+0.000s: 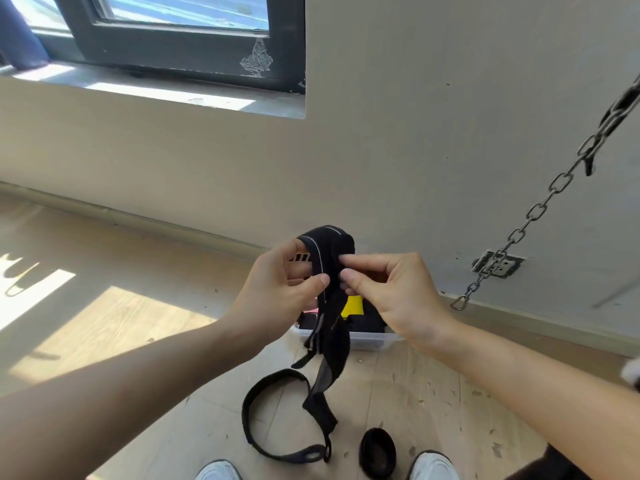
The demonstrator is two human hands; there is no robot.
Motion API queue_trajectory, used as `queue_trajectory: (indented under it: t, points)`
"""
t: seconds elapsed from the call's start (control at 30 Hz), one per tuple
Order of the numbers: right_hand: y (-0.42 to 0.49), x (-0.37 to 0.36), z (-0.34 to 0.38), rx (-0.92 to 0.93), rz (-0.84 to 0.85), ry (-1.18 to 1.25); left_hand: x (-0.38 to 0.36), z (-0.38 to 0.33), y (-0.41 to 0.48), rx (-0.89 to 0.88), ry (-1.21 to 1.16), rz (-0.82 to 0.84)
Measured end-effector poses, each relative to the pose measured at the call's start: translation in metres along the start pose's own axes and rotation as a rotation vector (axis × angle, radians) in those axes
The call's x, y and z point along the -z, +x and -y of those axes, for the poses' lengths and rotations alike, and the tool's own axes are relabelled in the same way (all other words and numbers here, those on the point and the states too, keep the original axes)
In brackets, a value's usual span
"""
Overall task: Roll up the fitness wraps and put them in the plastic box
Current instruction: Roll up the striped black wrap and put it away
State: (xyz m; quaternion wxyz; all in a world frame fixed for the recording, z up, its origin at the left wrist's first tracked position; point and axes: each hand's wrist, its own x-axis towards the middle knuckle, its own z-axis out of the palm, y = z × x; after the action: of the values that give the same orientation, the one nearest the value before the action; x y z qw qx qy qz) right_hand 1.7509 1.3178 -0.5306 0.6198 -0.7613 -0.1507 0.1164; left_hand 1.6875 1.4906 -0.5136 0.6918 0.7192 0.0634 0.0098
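While L hand (284, 282) + R hand (391, 292) both pinch black wrap (329, 242) at top fold, tail hangs to floor (433, 393) in front of plastic box (367, 341); rolled wrap (377, 452) near-right.

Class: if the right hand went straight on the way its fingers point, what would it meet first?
The black fabric wrap, which the right hand pinches; just beyond it, probably the left hand, though depth is unclear.
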Motion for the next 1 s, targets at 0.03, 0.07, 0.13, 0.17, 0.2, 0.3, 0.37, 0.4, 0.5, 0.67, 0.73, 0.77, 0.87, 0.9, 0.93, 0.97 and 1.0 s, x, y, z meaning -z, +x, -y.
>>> queue_trajectory:
  t: [0.03,0.07,0.13,0.17,0.2,0.3,0.37,0.4,0.5,0.67,0.73,0.77,0.87,0.9,0.93,0.97,1.0]
  points:
    - [-0.001,-0.001,0.001,0.013,0.016,-0.017,0.001,0.000,0.000,0.003,0.005,0.002]
    - [-0.002,-0.003,0.002,0.030,0.034,-0.034,0.002,0.000,0.001,0.005,0.018,0.000]
    - [-0.002,-0.004,0.002,0.058,0.070,-0.079,0.003,0.001,0.002,0.008,0.029,-0.015]
    - [-0.001,-0.004,0.003,0.066,0.090,-0.107,0.003,0.002,0.002,0.009,0.013,-0.029]
    - [0.000,-0.003,0.004,0.069,0.116,-0.130,0.003,0.002,0.003,0.009,-0.011,-0.046]
    - [0.000,0.001,0.010,0.107,0.144,-0.169,0.005,0.002,0.006,0.011,-0.062,-0.095]
    - [0.002,0.004,0.013,0.157,0.001,-0.176,0.006,0.001,0.008,0.020,-0.081,-0.093]
    - [0.004,0.007,0.014,0.157,-0.093,-0.167,0.006,0.001,0.008,0.029,-0.089,-0.089]
    - [0.009,0.012,0.013,0.079,-0.158,-0.072,0.006,0.002,0.008,0.051,-0.138,-0.097]
    - [0.008,0.006,0.011,-0.017,-0.073,0.071,0.003,0.000,0.008,0.048,-0.179,-0.071]
    - [0.007,0.005,0.010,-0.023,-0.066,0.067,0.002,0.000,0.007,0.046,-0.160,-0.061]
    - [0.006,0.004,0.011,-0.024,-0.057,0.060,0.002,0.000,0.007,0.049,-0.147,-0.076]
    - [0.002,0.001,0.014,-0.019,-0.007,0.051,0.001,-0.001,0.006,0.082,-0.136,-0.137]
    - [0.001,0.000,0.015,-0.020,0.005,0.056,0.000,-0.002,0.006,0.099,-0.142,-0.146]
    - [0.000,0.000,0.016,-0.022,0.011,0.062,0.000,-0.002,0.006,0.117,-0.149,-0.155]
    - [0.000,0.000,0.016,-0.027,0.013,0.067,0.000,-0.003,0.006,0.136,-0.156,-0.169]
    - [0.000,0.001,0.016,-0.030,0.013,0.069,-0.001,-0.003,0.007,0.152,-0.159,-0.185]
